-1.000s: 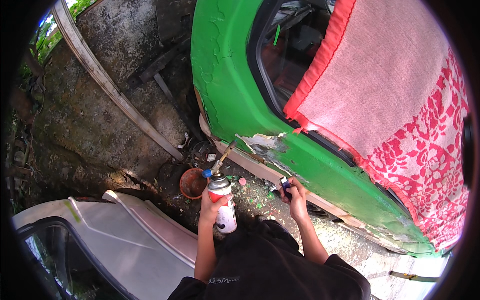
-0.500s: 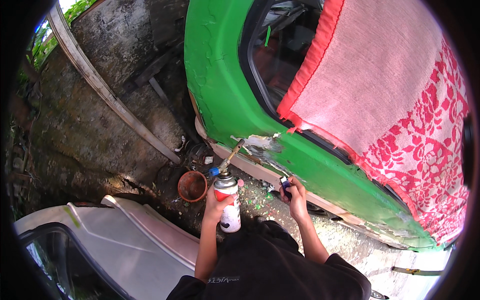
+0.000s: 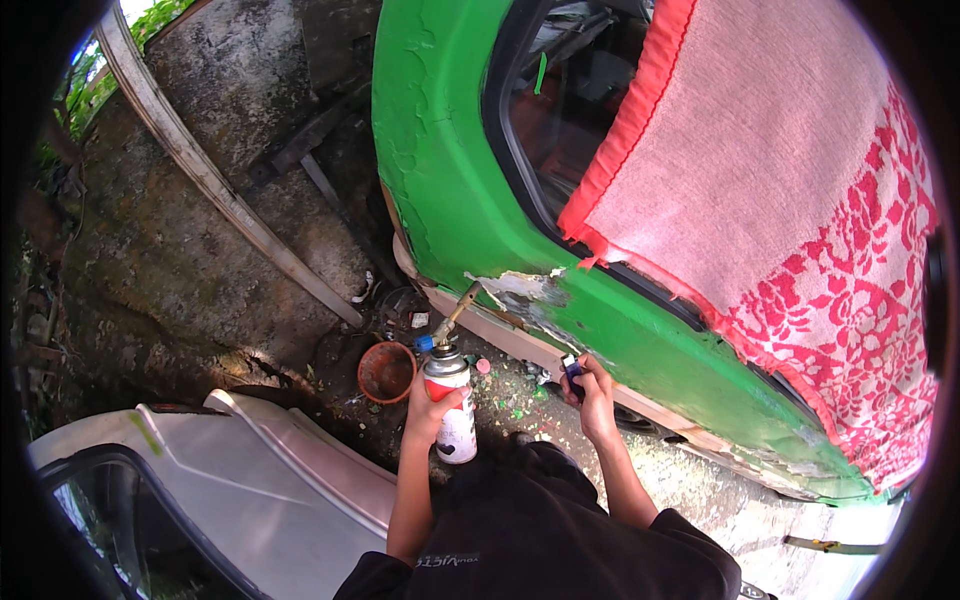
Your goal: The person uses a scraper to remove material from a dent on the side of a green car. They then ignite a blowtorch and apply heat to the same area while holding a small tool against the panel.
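Observation:
My left hand [image 3: 435, 405] is wrapped round a white and red gas canister [image 3: 452, 425], upright, with a brass torch head [image 3: 458, 310] and blue knob on top. The nozzle points up toward a patch of peeled paint [image 3: 525, 292] on the green car body [image 3: 435, 160]; whether it touches the body I cannot tell. I see no flame. My right hand [image 3: 595, 395] is closed on a small dark blue lighter [image 3: 572, 370] with a silver top, just right of the canister and near the pale lower strip of the body.
A pink floral towel [image 3: 730, 130] drapes over the car's window. A grey car panel with a window [image 3: 220, 470] is at lower left. A terracotta pot [image 3: 385, 372] sits among paint flakes on the ground. A long pale metal strip [image 3: 210, 180] leans at upper left.
My left hand and the torch have shifted a little rightward, closer to the peeled patch, since a second ago. The view has moved slightly. My right hand still holds the lighter.

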The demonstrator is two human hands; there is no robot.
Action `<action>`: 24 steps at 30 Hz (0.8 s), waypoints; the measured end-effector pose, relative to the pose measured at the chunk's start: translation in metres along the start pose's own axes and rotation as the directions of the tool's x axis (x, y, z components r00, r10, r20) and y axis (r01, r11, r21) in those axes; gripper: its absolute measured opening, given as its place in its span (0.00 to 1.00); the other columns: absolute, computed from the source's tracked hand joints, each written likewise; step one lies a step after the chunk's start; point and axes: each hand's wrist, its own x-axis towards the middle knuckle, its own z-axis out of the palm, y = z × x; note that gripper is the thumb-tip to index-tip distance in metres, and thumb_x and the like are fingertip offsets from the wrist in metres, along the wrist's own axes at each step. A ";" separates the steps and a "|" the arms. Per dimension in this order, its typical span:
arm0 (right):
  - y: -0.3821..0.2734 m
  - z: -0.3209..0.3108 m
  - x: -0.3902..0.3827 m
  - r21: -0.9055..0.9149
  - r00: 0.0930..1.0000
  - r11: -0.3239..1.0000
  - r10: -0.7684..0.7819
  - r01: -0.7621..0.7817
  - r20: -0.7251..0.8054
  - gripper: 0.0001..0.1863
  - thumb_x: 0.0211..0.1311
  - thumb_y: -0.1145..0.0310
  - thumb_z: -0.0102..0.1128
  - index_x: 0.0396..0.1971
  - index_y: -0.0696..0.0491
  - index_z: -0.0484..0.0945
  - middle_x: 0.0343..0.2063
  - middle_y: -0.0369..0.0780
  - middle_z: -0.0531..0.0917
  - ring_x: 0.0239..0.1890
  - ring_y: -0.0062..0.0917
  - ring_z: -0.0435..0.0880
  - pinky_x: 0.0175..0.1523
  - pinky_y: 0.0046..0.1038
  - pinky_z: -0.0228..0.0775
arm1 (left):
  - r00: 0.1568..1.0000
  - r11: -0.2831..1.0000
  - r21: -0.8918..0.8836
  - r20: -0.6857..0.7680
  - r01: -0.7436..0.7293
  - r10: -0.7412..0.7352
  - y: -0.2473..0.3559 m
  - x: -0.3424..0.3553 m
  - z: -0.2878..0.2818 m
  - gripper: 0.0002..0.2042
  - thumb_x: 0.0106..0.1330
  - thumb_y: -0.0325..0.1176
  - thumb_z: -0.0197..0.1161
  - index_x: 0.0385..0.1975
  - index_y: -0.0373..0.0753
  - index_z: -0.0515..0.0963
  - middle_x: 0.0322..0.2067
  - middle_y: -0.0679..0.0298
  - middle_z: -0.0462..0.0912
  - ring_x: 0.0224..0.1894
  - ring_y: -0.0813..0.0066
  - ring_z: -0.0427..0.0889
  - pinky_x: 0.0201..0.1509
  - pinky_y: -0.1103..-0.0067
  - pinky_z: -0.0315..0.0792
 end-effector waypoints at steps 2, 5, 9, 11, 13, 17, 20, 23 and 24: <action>0.001 0.000 0.001 0.005 1.000 1.000 -0.003 0.003 0.007 0.09 0.60 0.74 0.42 0.38 0.55 0.71 0.21 0.34 0.72 0.20 0.13 0.59 0.25 0.19 0.50 | 1.000 1.000 0.000 -0.010 0.014 -0.014 0.000 0.001 -0.004 0.21 0.55 0.23 0.70 0.49 0.36 0.71 0.34 0.62 0.81 0.32 0.73 0.83 0.35 0.74 0.81; 0.002 0.001 0.002 0.010 1.000 1.000 -0.005 0.005 0.016 0.09 0.60 0.74 0.42 0.38 0.55 0.71 0.22 0.34 0.72 0.20 0.13 0.59 0.25 0.19 0.50 | 0.999 1.000 0.016 -0.027 -0.020 0.020 -0.004 0.005 -0.013 0.21 0.55 0.23 0.71 0.49 0.36 0.71 0.35 0.62 0.81 0.32 0.73 0.83 0.33 0.74 0.81; 0.003 0.001 0.002 0.024 1.000 1.000 -0.003 0.002 0.012 0.09 0.61 0.74 0.42 0.38 0.55 0.71 0.22 0.34 0.72 0.20 0.13 0.59 0.25 0.19 0.50 | 0.995 0.997 0.047 -0.071 -0.067 0.070 -0.011 0.012 -0.018 0.19 0.55 0.27 0.70 0.46 0.34 0.72 0.32 0.59 0.81 0.28 0.69 0.84 0.31 0.72 0.82; 0.002 0.001 0.001 0.025 1.000 1.000 0.001 -0.001 0.008 0.09 0.61 0.74 0.42 0.39 0.55 0.71 0.22 0.34 0.72 0.20 0.13 0.59 0.25 0.19 0.50 | 0.994 0.996 0.051 -0.085 -0.067 0.072 -0.010 0.013 -0.017 0.18 0.55 0.29 0.69 0.44 0.33 0.73 0.30 0.58 0.82 0.25 0.67 0.84 0.31 0.71 0.82; 0.000 0.002 0.000 0.022 1.000 1.000 0.002 -0.002 0.004 0.10 0.61 0.74 0.41 0.39 0.55 0.71 0.22 0.34 0.72 0.21 0.13 0.60 0.25 0.19 0.50 | 0.994 0.997 0.046 -0.085 -0.062 0.066 -0.007 0.012 -0.015 0.18 0.54 0.29 0.69 0.44 0.33 0.73 0.30 0.58 0.82 0.25 0.67 0.84 0.31 0.71 0.82; -0.002 0.003 -0.001 -0.005 1.000 1.000 -0.001 0.001 -0.001 0.10 0.61 0.74 0.41 0.39 0.56 0.71 0.22 0.34 0.72 0.21 0.13 0.60 0.25 0.19 0.51 | 0.999 1.000 -0.013 -0.027 -0.017 0.017 -0.003 0.008 -0.012 0.22 0.55 0.23 0.71 0.48 0.35 0.71 0.36 0.61 0.80 0.30 0.71 0.83 0.32 0.72 0.82; -0.001 0.003 0.000 -0.005 1.000 1.000 -0.001 0.001 -0.002 0.10 0.60 0.74 0.41 0.39 0.56 0.71 0.22 0.34 0.72 0.21 0.13 0.59 0.25 0.19 0.51 | 1.000 1.000 -0.014 0.016 -0.019 0.019 0.000 0.005 -0.005 0.22 0.54 0.23 0.71 0.49 0.36 0.71 0.34 0.60 0.82 0.29 0.71 0.84 0.33 0.73 0.81; 0.001 0.003 0.000 -0.002 1.000 1.000 0.004 -0.004 0.007 0.10 0.60 0.74 0.41 0.39 0.56 0.71 0.22 0.34 0.72 0.21 0.13 0.59 0.25 0.19 0.51 | 0.999 0.999 -0.013 0.019 -0.044 0.044 0.003 0.001 0.005 0.21 0.55 0.23 0.71 0.48 0.35 0.72 0.33 0.60 0.82 0.28 0.70 0.84 0.32 0.73 0.81; 0.001 0.003 0.000 -0.003 1.000 1.000 0.005 -0.005 0.010 0.10 0.60 0.74 0.41 0.38 0.56 0.71 0.22 0.34 0.72 0.21 0.13 0.59 0.25 0.19 0.51 | 0.999 1.000 0.002 0.044 -0.016 0.016 0.006 -0.001 0.007 0.22 0.54 0.24 0.71 0.49 0.35 0.72 0.37 0.61 0.83 0.33 0.73 0.84 0.37 0.75 0.80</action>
